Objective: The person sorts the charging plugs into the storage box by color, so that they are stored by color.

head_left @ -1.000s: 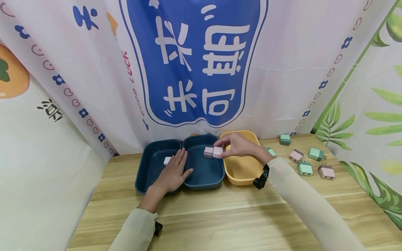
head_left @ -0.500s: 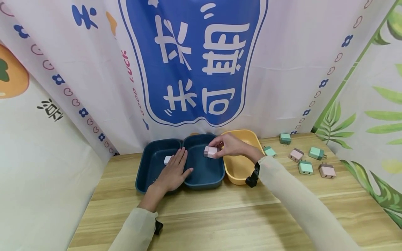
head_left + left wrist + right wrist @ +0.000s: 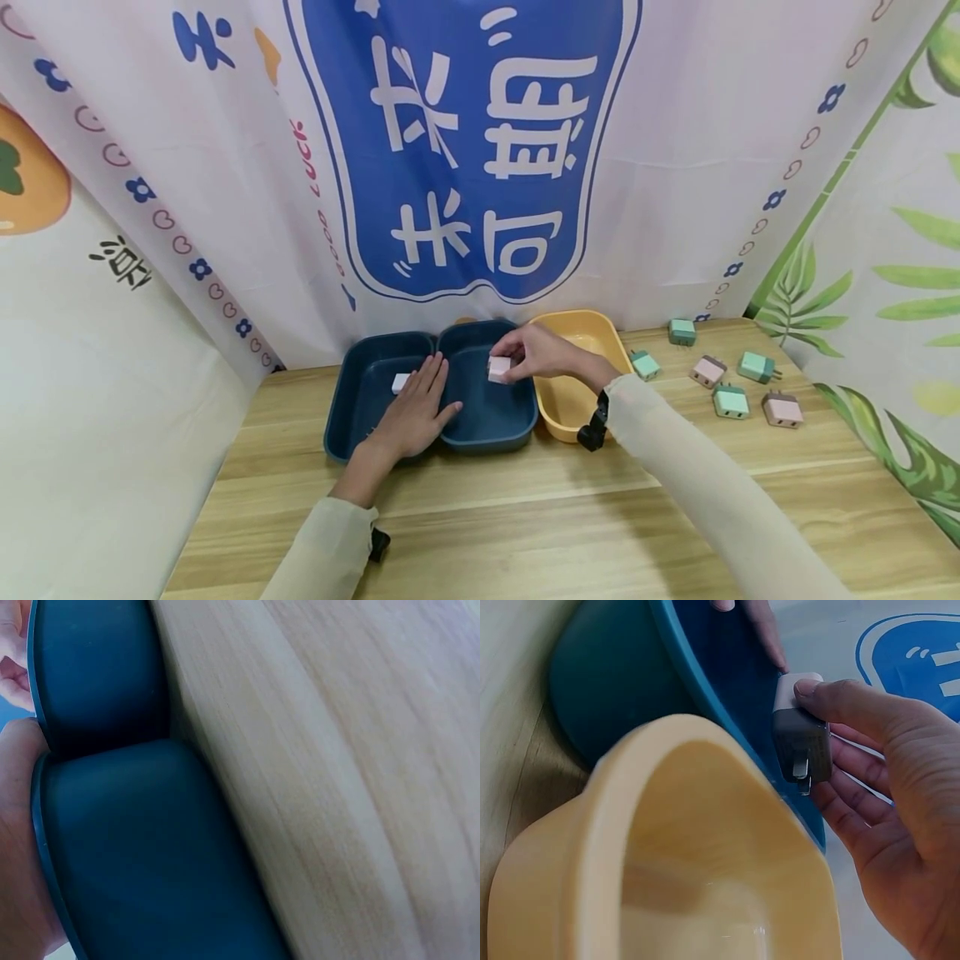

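My right hand (image 3: pixel 542 353) pinches a pink plug charger (image 3: pixel 498 369) between thumb and fingers above the middle dark blue bin (image 3: pixel 487 443). In the right wrist view the same charger (image 3: pixel 801 739) shows a pale part, a darker part and two metal prongs. My left hand (image 3: pixel 412 412) lies with fingers straight across the adjoining rims of the middle bin and the left dark blue bin (image 3: pixel 333 417). A white block (image 3: pixel 401 382) sits in the left bin, partly hidden by that hand.
A yellow bin (image 3: pixel 573 433) stands right of the middle bin, beneath my right forearm. Further right on the wooden table (image 3: pixel 480 533) lie several chargers, such as a green one (image 3: pixel 731 402) and a pink one (image 3: pixel 782 410). A printed curtain (image 3: pixel 660 208) hangs behind.
My right hand has moved left with the pink charger, further over the middle bin. A second pink charger seen beside it earlier no longer shows. The left hand stays put.
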Demonstrator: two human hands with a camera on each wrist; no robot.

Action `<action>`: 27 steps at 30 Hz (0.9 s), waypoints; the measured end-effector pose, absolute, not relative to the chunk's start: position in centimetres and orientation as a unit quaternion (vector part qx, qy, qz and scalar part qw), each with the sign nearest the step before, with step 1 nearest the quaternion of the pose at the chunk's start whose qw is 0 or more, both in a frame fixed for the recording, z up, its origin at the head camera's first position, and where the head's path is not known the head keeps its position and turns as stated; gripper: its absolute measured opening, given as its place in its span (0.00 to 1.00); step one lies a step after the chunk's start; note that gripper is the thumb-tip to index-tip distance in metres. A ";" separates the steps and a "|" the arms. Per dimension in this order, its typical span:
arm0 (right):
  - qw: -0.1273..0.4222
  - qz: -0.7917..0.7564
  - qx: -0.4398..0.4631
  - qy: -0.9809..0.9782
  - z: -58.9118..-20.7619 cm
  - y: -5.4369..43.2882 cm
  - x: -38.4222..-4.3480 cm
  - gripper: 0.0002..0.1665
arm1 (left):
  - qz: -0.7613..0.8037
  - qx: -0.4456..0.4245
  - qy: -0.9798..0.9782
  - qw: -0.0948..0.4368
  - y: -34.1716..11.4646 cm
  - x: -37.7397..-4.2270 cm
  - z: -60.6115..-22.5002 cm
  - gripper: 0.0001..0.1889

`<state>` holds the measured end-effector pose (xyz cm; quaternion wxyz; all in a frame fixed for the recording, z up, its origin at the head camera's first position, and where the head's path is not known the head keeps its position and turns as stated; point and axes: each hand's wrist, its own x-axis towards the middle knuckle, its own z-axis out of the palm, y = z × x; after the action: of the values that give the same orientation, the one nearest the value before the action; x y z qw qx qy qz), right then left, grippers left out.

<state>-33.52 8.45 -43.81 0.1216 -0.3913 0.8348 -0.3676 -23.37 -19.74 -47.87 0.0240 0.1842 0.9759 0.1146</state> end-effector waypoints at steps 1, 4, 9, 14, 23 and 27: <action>0.122 -0.367 -0.391 0.835 -43.9 8.4 -33.6 0.24 | 0.112 0.184 0.976 0.024 -19.7 -23.4 -47.9 0.43; 0.123 -0.364 -0.390 0.837 -44.2 8.5 -33.7 0.25 | 0.109 0.184 0.977 0.024 -19.7 -23.5 -48.0 0.43; 0.121 -0.364 -0.389 0.838 -44.5 8.5 -33.6 0.26 | 0.113 0.184 0.976 0.023 -19.7 -23.5 -48.0 0.43; 0.120 -0.362 -0.383 0.841 -44.5 8.5 -33.5 0.26 | 0.110 0.184 0.977 0.022 -19.7 -23.4 -48.0 0.43; 0.119 -0.369 -0.373 0.843 -44.7 8.5 -33.6 0.26 | 0.120 0.186 0.975 0.021 -19.7 -23.3 -47.9 0.43; 0.123 -0.368 -0.373 0.843 -44.4 8.7 -33.5 0.26 | 0.125 0.185 0.974 0.021 -19.7 -23.3 -47.9 0.43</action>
<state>-33.47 8.68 -44.42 0.1235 -0.3725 0.8428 -0.3684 -23.29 -19.67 -47.86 0.0212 0.1854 0.9744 0.1255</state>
